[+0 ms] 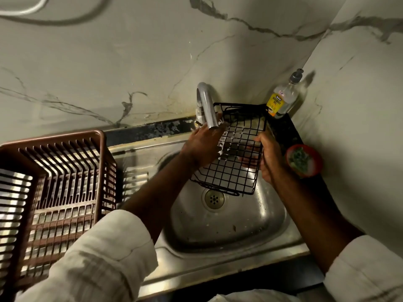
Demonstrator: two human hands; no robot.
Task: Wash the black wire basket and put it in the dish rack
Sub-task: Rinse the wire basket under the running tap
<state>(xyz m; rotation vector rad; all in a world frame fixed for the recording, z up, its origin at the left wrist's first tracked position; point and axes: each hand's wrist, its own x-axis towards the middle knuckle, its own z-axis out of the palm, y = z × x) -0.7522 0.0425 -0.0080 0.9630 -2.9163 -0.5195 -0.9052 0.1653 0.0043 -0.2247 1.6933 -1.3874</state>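
The black wire basket [235, 171] is held tilted over the steel sink [272, 216], just under the tap spout [208, 110]. White foam clings to its left wires. My left hand [202, 149] lies against the basket's left side, fingers partly hidden behind the wires. My right hand [268, 155] grips the basket's right edge, fingers curled round the rim. The brown plastic dish rack [65, 182] stands on the drainboard at the left, with nothing in it.
A dishwash gel pump bottle [281, 99] stands in the back right corner. A red bowl holding a green scrubber [304, 161] sits on the dark counter to the right of the sink. The drain [214, 198] lies below the basket. Marble walls close the back and right.
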